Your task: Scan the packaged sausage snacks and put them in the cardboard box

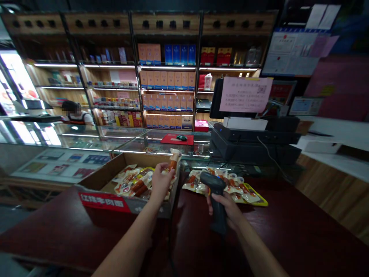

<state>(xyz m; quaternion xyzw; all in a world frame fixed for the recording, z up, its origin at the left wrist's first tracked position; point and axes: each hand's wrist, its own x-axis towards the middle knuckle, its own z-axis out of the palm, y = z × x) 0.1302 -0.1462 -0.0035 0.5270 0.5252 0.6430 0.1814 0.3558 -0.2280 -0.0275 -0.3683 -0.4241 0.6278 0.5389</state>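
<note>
My left hand (160,181) is closed on a packaged sausage (173,161), holding it upright above the right end of an open cardboard box (98,179). Several more sausage packs (135,184) lie inside the box. My right hand (227,209) grips the handle of a black barcode scanner (215,192), whose head points toward the held pack. A pile of sausage packs (236,186) lies on the dark red counter (288,231) just behind the scanner.
A black cash register with a screen and a pink notice (245,94) stands at the back right. A glass display counter (86,140) runs to the left, with a red mouse pad and mouse (178,138). Shelves of boxed goods (167,88) fill the back wall. A person (73,113) sits far left.
</note>
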